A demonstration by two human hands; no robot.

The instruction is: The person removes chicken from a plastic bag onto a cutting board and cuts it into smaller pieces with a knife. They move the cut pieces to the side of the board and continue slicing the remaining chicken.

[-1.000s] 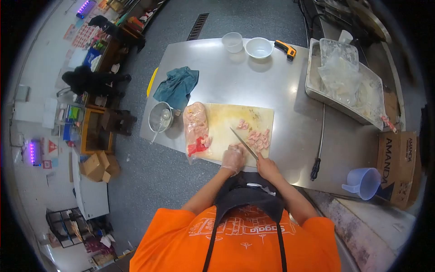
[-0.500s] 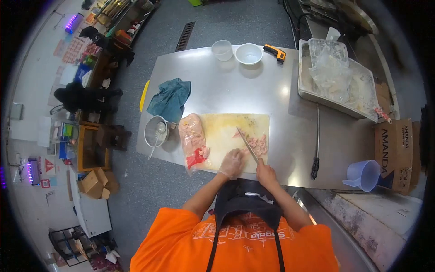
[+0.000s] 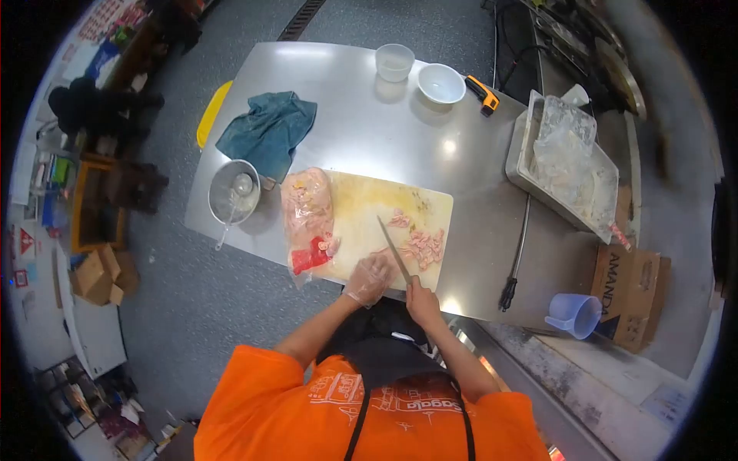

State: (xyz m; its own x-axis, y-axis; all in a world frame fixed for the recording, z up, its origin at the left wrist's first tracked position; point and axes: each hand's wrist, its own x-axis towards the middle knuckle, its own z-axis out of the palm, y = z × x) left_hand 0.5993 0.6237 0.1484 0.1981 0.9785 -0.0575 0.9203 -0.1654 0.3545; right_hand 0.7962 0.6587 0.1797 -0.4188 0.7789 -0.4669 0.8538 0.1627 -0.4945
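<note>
My right hand (image 3: 423, 301) grips the handle of a knife (image 3: 394, 247), its blade slanting up and left over the white cutting board (image 3: 361, 192). My left hand (image 3: 370, 278), in a clear plastic glove, presses on a piece of raw meat at the board's near edge, left of the blade; its fingers mostly hide the piece. Small cut pieces of pale pink meat (image 3: 424, 246) lie right of the knife. On the board's left side rests a clear plastic bag of raw meat (image 3: 307, 207) with a red patch at its near end.
On the steel table (image 3: 346, 100) are a teal cloth (image 3: 270, 132), a metal bowl with a ladle (image 3: 233, 192), a clear tub (image 3: 394, 63), a white bowl (image 3: 441, 83) and an orange-black infrared thermometer (image 3: 483, 95). Rightward are a floury tray (image 3: 523, 165), a black-ended rod (image 3: 516, 257) and a blue jug (image 3: 575, 315).
The whole view has shifted and tilted as my head moved. My hands stay by the board; the knife remains in my right hand, its blade a little more upright in view.
</note>
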